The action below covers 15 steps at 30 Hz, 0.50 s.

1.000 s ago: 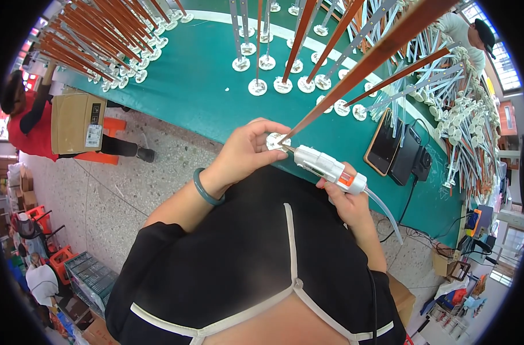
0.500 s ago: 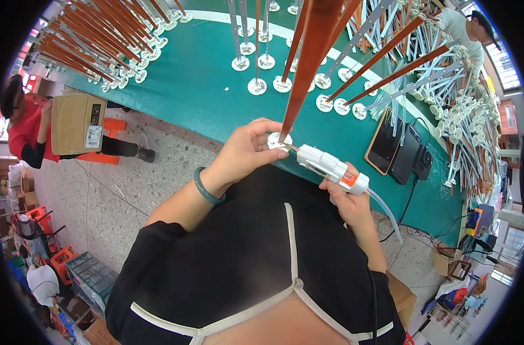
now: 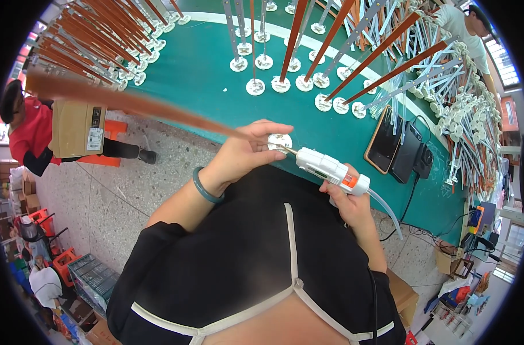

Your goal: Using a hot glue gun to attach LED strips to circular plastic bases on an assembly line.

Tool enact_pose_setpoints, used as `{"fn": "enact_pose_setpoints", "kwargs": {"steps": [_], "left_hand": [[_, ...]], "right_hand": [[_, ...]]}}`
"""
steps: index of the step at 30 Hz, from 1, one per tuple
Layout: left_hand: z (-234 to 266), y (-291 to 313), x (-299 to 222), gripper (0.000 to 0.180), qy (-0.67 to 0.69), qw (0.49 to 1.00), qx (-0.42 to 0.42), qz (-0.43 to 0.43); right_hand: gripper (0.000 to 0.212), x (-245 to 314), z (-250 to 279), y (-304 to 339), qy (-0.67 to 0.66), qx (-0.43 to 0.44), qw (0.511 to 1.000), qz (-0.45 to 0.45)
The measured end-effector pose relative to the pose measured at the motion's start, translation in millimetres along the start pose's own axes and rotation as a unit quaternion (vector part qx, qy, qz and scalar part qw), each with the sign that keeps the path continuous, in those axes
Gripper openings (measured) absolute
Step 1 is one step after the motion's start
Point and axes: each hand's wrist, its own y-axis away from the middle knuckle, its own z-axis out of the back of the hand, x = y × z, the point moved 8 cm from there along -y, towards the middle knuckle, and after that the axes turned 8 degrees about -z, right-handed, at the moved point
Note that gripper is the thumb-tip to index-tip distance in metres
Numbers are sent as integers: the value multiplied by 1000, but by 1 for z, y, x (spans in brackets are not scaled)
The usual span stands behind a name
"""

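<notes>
The left hand (image 3: pixel 242 150) is pinching a white disc (image 3: pixel 280 141) between thumb and fingertips, a blurred brown strip (image 3: pixel 152 109) slanting leftward. The right hand (image 3: pixel 347 198) is gripping a glue gun (image 3: pixel 325 167), its nozzle (image 3: pixel 290 150) aiming between those fingertips. Beyond them, open green tabletop (image 3: pixel 210 75) is stretching toward standing strips (image 3: pixel 292 40); the tabletop's near edge is passing behind the left hand.

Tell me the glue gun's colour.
The glue gun is mostly white, partly orange; see the head view.
</notes>
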Motion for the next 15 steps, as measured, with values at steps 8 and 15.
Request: {"fn": "enact_pose_setpoints", "kwargs": {"steps": [8,15], "left_hand": [[-3,0,-4,45,-45,999,25,0],[-8,0,-5,47,-31,998,48,-20]], "right_hand": [[25,-13,2,0,22,22,1000,-3],[26,-16,0,1,32,54,998,-1]]}}
